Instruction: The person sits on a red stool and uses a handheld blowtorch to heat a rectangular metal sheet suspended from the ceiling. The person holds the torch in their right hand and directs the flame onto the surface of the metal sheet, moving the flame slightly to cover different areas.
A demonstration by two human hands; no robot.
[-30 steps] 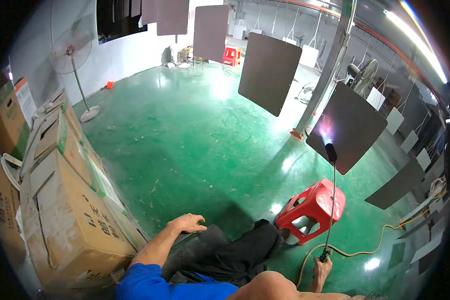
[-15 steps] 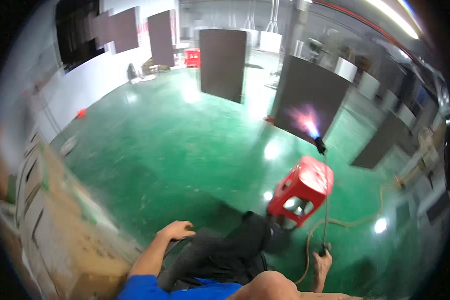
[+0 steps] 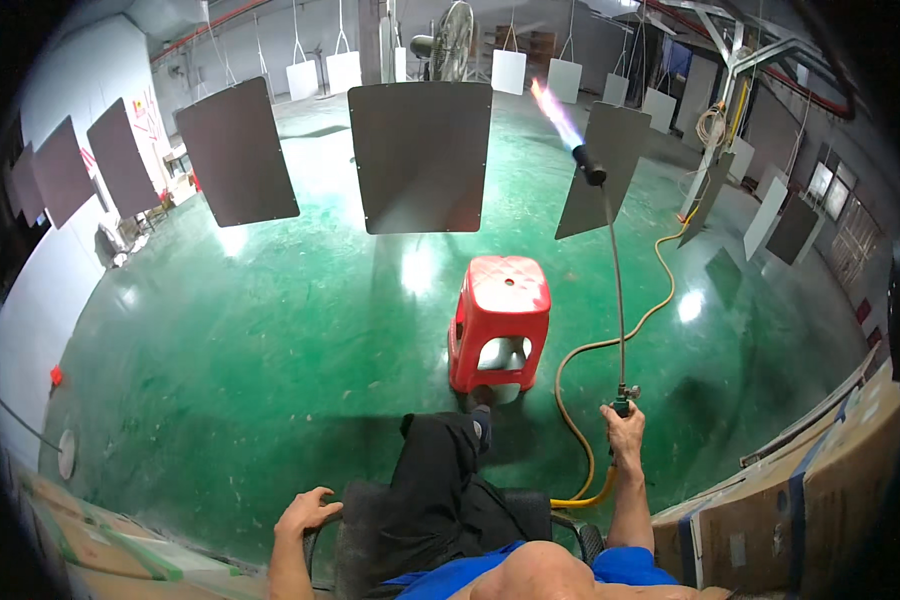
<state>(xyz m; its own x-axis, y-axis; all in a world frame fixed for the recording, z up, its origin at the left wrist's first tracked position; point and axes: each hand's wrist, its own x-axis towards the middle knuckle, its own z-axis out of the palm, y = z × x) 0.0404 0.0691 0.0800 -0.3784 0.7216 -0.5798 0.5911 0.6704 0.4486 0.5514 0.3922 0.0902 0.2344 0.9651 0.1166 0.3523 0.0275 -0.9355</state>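
On glossy green workshop floor (image 3: 270,330)

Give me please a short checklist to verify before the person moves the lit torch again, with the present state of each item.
1. Right hand grips the torch at its lower end: ok.
2. Flame burns at the tip, aimed up and away from the person: ok.
3. Flame reaches a hanging dark panel: cannot tell.
4. Yellow hose lies loose on the green floor, with no kink seen: ok.
5. Red stool stands close by the person's raised leg: not ok.
6. Left hand rests on the chair edge, far from the flame: ok.
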